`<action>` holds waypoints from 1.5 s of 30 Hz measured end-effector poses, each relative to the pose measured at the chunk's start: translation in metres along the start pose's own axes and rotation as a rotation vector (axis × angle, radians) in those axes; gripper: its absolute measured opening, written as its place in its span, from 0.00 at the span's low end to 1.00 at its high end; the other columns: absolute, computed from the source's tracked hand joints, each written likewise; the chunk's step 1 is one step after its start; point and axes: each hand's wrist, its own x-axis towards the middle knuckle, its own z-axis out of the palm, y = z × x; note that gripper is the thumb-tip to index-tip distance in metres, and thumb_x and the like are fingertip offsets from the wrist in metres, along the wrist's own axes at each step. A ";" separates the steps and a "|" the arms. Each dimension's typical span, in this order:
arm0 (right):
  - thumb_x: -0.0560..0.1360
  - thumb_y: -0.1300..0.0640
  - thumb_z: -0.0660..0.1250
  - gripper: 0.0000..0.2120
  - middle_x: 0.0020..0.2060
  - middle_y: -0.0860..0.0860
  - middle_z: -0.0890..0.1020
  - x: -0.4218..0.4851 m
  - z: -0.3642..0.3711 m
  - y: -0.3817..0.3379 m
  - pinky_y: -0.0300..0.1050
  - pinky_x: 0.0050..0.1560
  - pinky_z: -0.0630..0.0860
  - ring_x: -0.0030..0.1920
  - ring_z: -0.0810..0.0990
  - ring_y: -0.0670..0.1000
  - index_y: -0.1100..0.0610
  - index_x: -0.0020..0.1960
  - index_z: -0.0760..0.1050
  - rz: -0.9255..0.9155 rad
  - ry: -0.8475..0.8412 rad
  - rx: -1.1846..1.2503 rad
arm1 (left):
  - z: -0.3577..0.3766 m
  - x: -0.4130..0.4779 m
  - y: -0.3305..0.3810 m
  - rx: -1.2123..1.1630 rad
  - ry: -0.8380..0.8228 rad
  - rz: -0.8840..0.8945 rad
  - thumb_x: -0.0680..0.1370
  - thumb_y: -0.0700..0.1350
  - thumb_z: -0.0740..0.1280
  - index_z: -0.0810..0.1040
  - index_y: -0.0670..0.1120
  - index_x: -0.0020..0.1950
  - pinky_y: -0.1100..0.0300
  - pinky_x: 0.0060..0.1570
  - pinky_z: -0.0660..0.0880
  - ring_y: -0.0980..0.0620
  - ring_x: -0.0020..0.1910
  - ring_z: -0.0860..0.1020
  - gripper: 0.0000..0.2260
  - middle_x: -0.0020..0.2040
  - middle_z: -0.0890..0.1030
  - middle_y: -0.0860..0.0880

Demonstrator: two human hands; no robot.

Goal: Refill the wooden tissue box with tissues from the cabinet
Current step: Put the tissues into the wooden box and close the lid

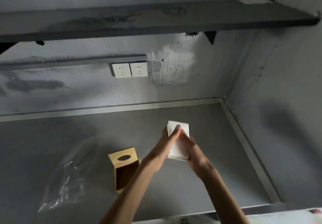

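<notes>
Nearby, plastic wrapper (64, 183) beside tissue box (124, 169).

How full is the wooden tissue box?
Empty: the wooden tissue box shows a dark, bare interior; left hand and right hand hold the tissue stack outside.

The left hand (166, 143) and right hand (193, 155) covered much of the tissue stack (183, 127). Motion blur hid how the left fingers lay. The left forearm (139, 185) hid the lower right corner of the wooden box (124, 167). Both forearms ran off the bottom edge. At the bottom right corner, a pale thing (287, 216) was cut off and could not be identified.
</notes>
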 end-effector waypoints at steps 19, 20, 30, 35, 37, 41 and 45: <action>0.74 0.59 0.72 0.20 0.62 0.60 0.73 0.056 -0.082 0.165 0.51 0.46 0.80 0.57 0.77 0.59 0.56 0.62 0.67 0.306 0.448 0.173 | -0.017 0.115 -0.181 0.060 0.171 -0.416 0.73 0.63 0.66 0.71 0.42 0.65 0.53 0.44 0.79 0.46 0.50 0.78 0.30 0.59 0.77 0.41; 0.73 0.58 0.73 0.21 0.63 0.60 0.71 0.057 -0.081 0.172 0.53 0.46 0.80 0.55 0.76 0.57 0.55 0.61 0.67 0.325 0.494 0.081 | -0.015 0.118 -0.202 0.116 0.177 -0.378 0.70 0.61 0.67 0.73 0.39 0.62 0.50 0.44 0.80 0.44 0.48 0.79 0.31 0.57 0.79 0.38; 0.73 0.49 0.71 0.25 0.60 0.58 0.80 0.074 -0.097 0.161 0.48 0.55 0.75 0.58 0.79 0.58 0.58 0.66 0.74 0.252 0.476 -0.734 | -0.001 0.112 -0.208 0.290 0.263 -0.318 0.75 0.44 0.68 0.81 0.42 0.52 0.51 0.50 0.78 0.46 0.49 0.81 0.09 0.49 0.83 0.44; 0.69 0.64 0.73 0.19 0.46 0.58 0.85 0.082 -0.119 0.162 0.51 0.47 0.78 0.45 0.82 0.58 0.62 0.60 0.78 0.347 0.387 -0.599 | -0.014 0.138 -0.240 0.404 0.276 -0.405 0.61 0.47 0.67 0.80 0.44 0.41 0.51 0.41 0.79 0.43 0.44 0.83 0.12 0.39 0.84 0.46; 0.70 0.69 0.72 0.18 0.44 0.57 0.83 0.076 -0.124 0.157 0.48 0.42 0.77 0.43 0.80 0.56 0.64 0.59 0.77 0.335 0.337 -0.526 | -0.016 0.133 -0.229 0.437 0.278 -0.396 0.60 0.45 0.67 0.78 0.44 0.40 0.53 0.40 0.78 0.42 0.46 0.82 0.11 0.37 0.81 0.48; 0.67 0.75 0.71 0.19 0.45 0.53 0.79 0.058 -0.128 0.163 0.46 0.39 0.76 0.44 0.79 0.56 0.58 0.51 0.72 0.262 0.296 -0.515 | -0.008 0.103 -0.201 0.490 0.295 -0.370 0.64 0.39 0.71 0.74 0.45 0.52 0.57 0.51 0.74 0.45 0.52 0.75 0.18 0.50 0.77 0.47; 0.64 0.74 0.71 0.26 0.46 0.54 0.78 0.041 -0.125 0.180 0.51 0.40 0.78 0.44 0.77 0.55 0.48 0.50 0.70 0.123 0.316 -0.604 | -0.007 0.088 -0.218 0.466 0.222 -0.260 0.63 0.34 0.69 0.67 0.45 0.53 0.51 0.49 0.78 0.43 0.52 0.77 0.21 0.52 0.76 0.44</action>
